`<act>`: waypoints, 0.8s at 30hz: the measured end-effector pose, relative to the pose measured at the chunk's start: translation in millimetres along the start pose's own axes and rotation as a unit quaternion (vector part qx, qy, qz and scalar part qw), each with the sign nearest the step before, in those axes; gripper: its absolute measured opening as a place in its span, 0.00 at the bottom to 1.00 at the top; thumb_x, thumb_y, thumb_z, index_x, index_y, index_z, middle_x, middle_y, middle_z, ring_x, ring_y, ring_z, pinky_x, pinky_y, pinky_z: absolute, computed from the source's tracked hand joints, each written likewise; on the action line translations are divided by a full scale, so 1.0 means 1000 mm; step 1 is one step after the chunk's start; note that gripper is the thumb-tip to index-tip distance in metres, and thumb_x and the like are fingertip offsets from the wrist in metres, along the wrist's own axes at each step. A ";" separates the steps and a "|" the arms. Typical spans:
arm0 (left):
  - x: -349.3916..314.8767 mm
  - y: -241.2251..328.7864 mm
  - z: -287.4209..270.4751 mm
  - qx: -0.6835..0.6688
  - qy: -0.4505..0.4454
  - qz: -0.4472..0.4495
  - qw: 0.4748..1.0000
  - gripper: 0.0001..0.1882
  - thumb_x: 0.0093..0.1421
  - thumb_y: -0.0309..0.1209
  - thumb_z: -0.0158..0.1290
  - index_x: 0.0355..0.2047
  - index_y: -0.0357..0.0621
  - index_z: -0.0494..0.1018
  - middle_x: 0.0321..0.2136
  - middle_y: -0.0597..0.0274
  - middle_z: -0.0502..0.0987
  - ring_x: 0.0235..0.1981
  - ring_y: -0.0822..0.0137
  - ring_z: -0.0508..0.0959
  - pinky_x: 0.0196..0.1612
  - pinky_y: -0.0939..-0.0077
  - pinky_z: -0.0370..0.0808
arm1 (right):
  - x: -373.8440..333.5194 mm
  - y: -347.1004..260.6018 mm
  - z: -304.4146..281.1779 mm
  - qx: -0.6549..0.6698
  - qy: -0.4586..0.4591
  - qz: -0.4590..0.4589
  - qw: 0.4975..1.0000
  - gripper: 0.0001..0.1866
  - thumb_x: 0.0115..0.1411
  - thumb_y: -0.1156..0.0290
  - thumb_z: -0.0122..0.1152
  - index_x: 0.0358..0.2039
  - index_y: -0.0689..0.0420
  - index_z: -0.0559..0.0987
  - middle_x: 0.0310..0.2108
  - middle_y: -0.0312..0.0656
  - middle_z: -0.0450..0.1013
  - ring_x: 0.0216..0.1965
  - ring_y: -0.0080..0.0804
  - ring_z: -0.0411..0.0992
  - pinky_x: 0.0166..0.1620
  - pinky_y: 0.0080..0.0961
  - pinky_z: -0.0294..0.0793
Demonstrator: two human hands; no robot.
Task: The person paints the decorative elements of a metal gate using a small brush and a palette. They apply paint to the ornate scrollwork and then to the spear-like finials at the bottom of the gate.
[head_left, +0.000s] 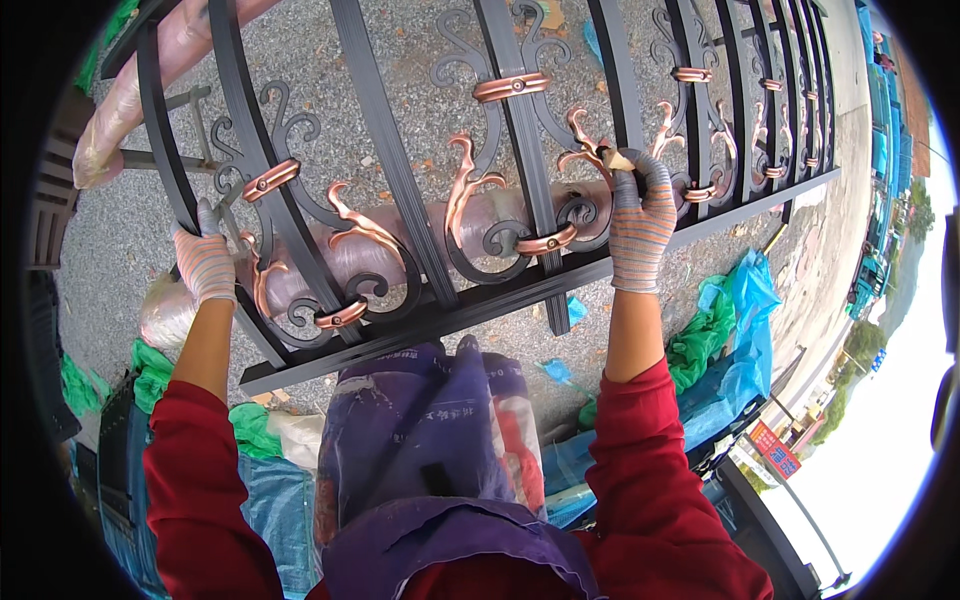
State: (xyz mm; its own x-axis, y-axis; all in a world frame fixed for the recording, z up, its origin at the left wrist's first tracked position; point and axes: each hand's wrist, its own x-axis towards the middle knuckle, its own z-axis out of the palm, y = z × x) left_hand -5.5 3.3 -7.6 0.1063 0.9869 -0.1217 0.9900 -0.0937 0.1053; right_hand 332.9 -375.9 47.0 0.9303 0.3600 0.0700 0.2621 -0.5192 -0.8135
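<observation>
In front of me lies a black metal railing panel (384, 130) with curled scrollwork, copper-coloured collars (512, 87) and copper-coloured leaf tips (357, 232). My left hand (205, 262), in a striped knit glove with grey fingertips, is closed round an upright bar at the panel's left end. My right hand (642, 225), gloved alike, is up at the bars right of the middle. Its thumb and fingers pinch a small tan piece (618, 160) against the end of a copper leaf (580, 140). The kind of that piece is too small to make out.
Plastic-wrapped pink tubes (180, 55) lie under and beside the panel on gravel ground (330, 100). Blue sheeting (745, 300) and green sheeting (705, 345) are bunched at the right, more at the lower left. A purple apron (410, 430) covers my lap, close to the bottom rail (540, 290).
</observation>
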 end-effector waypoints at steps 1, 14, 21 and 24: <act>0.004 -0.009 0.005 0.016 0.000 0.017 1.000 0.25 0.65 0.44 0.48 0.49 0.30 0.68 0.39 0.36 0.77 0.43 0.44 0.78 0.47 0.60 0.73 | 0.002 0.003 0.001 -0.024 -0.009 -0.022 0.999 0.09 0.59 0.77 0.58 0.41 0.60 0.78 0.37 0.42 0.76 0.39 0.30 0.73 0.47 0.27 0.72; -0.002 -0.008 0.005 0.025 0.028 0.059 0.998 0.27 0.64 0.48 0.48 0.42 0.29 0.69 0.37 0.36 0.77 0.42 0.41 0.77 0.47 0.56 0.73 | -0.035 0.004 -0.063 0.157 0.059 0.146 0.975 0.11 0.64 0.79 0.54 0.47 0.61 0.74 0.41 0.41 0.75 0.43 0.25 0.72 0.51 0.23 0.71; 0.003 -0.002 -0.012 0.005 -0.004 0.002 1.000 0.31 0.67 0.50 0.43 0.60 0.37 0.62 0.50 0.40 0.74 0.51 0.43 0.74 0.51 0.57 0.71 | -0.077 0.053 -0.146 0.206 0.101 0.200 0.953 0.11 0.64 0.79 0.56 0.47 0.60 0.76 0.45 0.41 0.75 0.47 0.27 0.72 0.54 0.26 0.71; -0.004 0.021 -0.027 0.005 0.128 0.087 0.988 0.28 0.67 0.46 0.44 0.58 0.37 0.63 0.49 0.44 0.75 0.49 0.45 0.75 0.51 0.59 0.72 | -0.076 0.069 -0.167 0.184 0.101 0.189 0.959 0.11 0.64 0.77 0.57 0.47 0.59 0.76 0.45 0.39 0.75 0.47 0.26 0.72 0.54 0.26 0.70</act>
State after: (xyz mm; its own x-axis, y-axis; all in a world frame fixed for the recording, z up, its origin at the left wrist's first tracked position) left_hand 12.5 1.3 21.7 0.2487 0.9568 0.1509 0.9601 -0.2640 0.0919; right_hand 322.9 -569.0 81.8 0.9815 0.0235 -0.1902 -0.1777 -0.2602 -0.9491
